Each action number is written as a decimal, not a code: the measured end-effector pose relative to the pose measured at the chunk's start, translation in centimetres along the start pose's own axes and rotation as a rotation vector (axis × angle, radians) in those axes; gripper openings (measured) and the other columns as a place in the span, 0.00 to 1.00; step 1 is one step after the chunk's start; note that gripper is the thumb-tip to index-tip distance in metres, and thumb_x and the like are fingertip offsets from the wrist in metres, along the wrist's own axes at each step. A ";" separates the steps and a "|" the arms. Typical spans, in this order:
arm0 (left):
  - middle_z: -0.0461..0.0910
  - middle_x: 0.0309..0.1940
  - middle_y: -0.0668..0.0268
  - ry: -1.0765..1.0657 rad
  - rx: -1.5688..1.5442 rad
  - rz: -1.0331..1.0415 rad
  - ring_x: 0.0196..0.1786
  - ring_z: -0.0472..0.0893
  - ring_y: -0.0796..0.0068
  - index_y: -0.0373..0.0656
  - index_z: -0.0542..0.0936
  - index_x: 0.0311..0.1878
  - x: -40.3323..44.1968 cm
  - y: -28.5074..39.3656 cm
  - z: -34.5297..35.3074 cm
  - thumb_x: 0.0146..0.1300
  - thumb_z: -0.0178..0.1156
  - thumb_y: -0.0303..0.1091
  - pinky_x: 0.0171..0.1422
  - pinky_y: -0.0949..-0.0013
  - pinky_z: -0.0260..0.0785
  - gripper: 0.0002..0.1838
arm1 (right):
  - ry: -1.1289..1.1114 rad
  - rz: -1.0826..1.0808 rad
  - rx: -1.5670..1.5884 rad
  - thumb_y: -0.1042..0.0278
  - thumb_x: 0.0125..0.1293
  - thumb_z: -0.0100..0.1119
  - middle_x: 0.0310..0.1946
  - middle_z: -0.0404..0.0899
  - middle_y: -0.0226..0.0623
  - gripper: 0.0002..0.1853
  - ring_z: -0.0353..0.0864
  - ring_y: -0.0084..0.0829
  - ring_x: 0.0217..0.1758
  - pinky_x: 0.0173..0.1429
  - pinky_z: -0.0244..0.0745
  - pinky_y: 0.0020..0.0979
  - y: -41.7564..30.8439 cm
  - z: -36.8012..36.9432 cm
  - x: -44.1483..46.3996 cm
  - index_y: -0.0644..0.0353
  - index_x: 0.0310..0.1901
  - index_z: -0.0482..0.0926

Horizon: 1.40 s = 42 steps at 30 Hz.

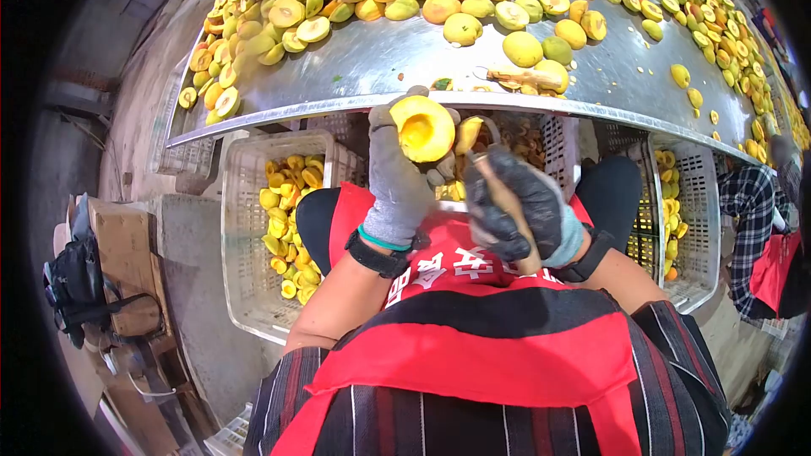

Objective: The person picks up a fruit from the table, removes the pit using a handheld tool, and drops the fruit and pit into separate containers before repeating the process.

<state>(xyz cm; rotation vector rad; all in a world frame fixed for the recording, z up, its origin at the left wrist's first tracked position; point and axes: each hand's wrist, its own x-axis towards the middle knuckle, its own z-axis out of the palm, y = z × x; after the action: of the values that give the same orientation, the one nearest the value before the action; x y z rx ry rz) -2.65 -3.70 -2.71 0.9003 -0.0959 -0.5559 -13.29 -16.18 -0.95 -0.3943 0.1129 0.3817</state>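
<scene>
My left hand (397, 169), in a grey glove, is closed round a yellow fruit half (425, 129) whose hollow faces up. Beside it on the right, my right hand (522, 207), in a dark grey glove, grips a wooden-handled tool (504, 198). The tool's far end is near a small yellow fruit piece (468, 135), close to the fruit half; whether they touch is unclear. Both hands are over my lap, just in front of the metal table's edge (338, 107).
Halved fruits (312, 29) are heaped on the metal table. A crate (236, 245) with fruit pieces stands at my left, another (697, 228) at my right. A wooden-handled object (528, 78) lies near the table edge. A co-worker's plaid sleeve (748, 228) shows at far right.
</scene>
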 end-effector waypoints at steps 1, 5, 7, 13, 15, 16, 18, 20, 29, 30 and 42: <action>0.79 0.38 0.58 0.006 0.001 0.005 0.37 0.80 0.70 0.38 0.68 0.57 0.1 0.2 -0.3 0.68 0.34 0.60 0.34 0.76 0.74 0.33 | -0.084 -0.022 0.083 0.48 0.69 0.41 0.14 0.66 0.33 0.20 0.62 0.25 0.09 0.13 0.56 0.24 -0.4 -0.5 -0.1 0.58 0.39 0.73; 0.80 0.39 0.58 0.015 0.055 0.052 0.34 0.80 0.70 0.40 0.69 0.56 0.1 1.4 -3.3 0.66 0.35 0.63 0.27 0.74 0.74 0.34 | 0.074 0.066 -0.164 0.48 0.70 0.40 0.14 0.68 0.32 0.20 0.65 0.25 0.10 0.13 0.60 0.24 -1.7 -2.9 0.1 0.60 0.39 0.72; 0.79 0.38 0.60 0.078 0.238 0.080 0.32 0.78 0.73 0.42 0.69 0.56 -0.4 2.7 -4.7 0.65 0.33 0.65 0.26 0.76 0.72 0.35 | 0.164 0.066 -0.362 0.51 0.70 0.42 0.15 0.69 0.33 0.19 0.66 0.24 0.11 0.14 0.61 0.23 -2.3 -3.4 -0.3 0.60 0.38 0.73; 0.77 0.47 0.58 0.215 1.566 0.026 0.50 0.75 0.70 0.38 0.74 0.53 -4.2 13.7 -12.8 0.64 0.53 0.38 0.55 0.70 0.67 0.18 | 0.290 -0.531 -1.296 0.57 0.65 0.52 0.26 0.76 0.36 0.16 0.77 0.25 0.24 0.23 0.72 0.23 -8.6 -2.9 -3.4 0.63 0.43 0.73; 0.78 0.45 0.57 0.301 1.675 0.069 0.49 0.75 0.72 0.37 0.74 0.53 -3.6 16.0 -13.7 0.63 0.53 0.35 0.54 0.68 0.66 0.17 | 0.532 -0.529 -0.879 0.55 0.64 0.55 0.29 0.77 0.35 0.17 0.78 0.25 0.29 0.28 0.74 0.24 -13.6 -3.8 -3.0 0.63 0.42 0.74; 0.77 0.45 0.57 0.264 1.587 0.108 0.49 0.75 0.71 0.37 0.73 0.53 -2.3 16.8 -12.7 0.62 0.53 0.34 0.53 0.68 0.66 0.17 | 0.657 -0.517 -0.921 0.56 0.65 0.52 0.30 0.75 0.31 0.16 0.76 0.22 0.30 0.31 0.71 0.22 -16.4 -4.4 -2.6 0.62 0.42 0.74; 0.77 0.45 0.57 0.232 1.496 0.167 0.48 0.74 0.71 0.37 0.73 0.53 1.1 18.1 -10.0 0.61 0.54 0.33 0.53 0.68 0.66 0.18 | 0.909 -0.535 -1.051 0.54 0.64 0.52 0.29 0.73 0.26 0.16 0.71 0.19 0.30 0.33 0.67 0.20 -22.7 -7.2 -2.0 0.59 0.40 0.75; 0.77 0.46 0.56 0.101 1.634 0.320 0.49 0.75 0.66 0.38 0.73 0.53 5.1 18.5 -6.6 0.61 0.55 0.33 0.54 0.66 0.66 0.18 | 1.093 -0.572 -1.193 0.49 0.62 0.55 0.26 0.70 0.25 0.18 0.67 0.17 0.29 0.31 0.62 0.21 -27.3 -10.8 -1.5 0.58 0.35 0.76; 0.72 0.52 0.49 0.253 2.031 0.470 0.56 0.71 0.51 0.38 0.69 0.56 25.5 20.5 -8.8 0.59 0.57 0.49 0.58 0.59 0.64 0.28 | 1.053 -0.647 -1.127 0.54 0.63 0.55 0.27 0.73 0.29 0.13 0.73 0.25 0.30 0.36 0.69 0.28 -34.4 -25.8 7.9 0.55 0.37 0.74; 0.71 0.53 0.48 0.344 2.033 0.471 0.57 0.70 0.50 0.37 0.69 0.56 27.0 20.5 -9.5 0.59 0.56 0.50 0.59 0.59 0.63 0.29 | 0.835 -0.633 -0.987 0.53 0.62 0.54 0.29 0.74 0.31 0.14 0.72 0.25 0.31 0.37 0.69 0.29 -33.3 -24.3 9.1 0.56 0.39 0.75; 0.62 0.63 0.50 -0.060 2.036 0.585 0.63 0.65 0.52 0.48 0.66 0.63 40.9 18.7 -3.1 0.60 0.50 0.61 0.65 0.59 0.58 0.34 | 0.668 -0.708 -1.731 0.53 0.64 0.51 0.38 0.78 0.42 0.19 0.77 0.31 0.41 0.44 0.70 0.29 -31.1 -13.2 18.1 0.61 0.47 0.75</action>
<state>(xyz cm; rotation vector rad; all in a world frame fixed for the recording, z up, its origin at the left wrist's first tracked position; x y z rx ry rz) 41.07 -12.54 3.56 2.6660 -1.0756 0.3074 14.85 -41.75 -5.36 -2.1966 0.2637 -0.4965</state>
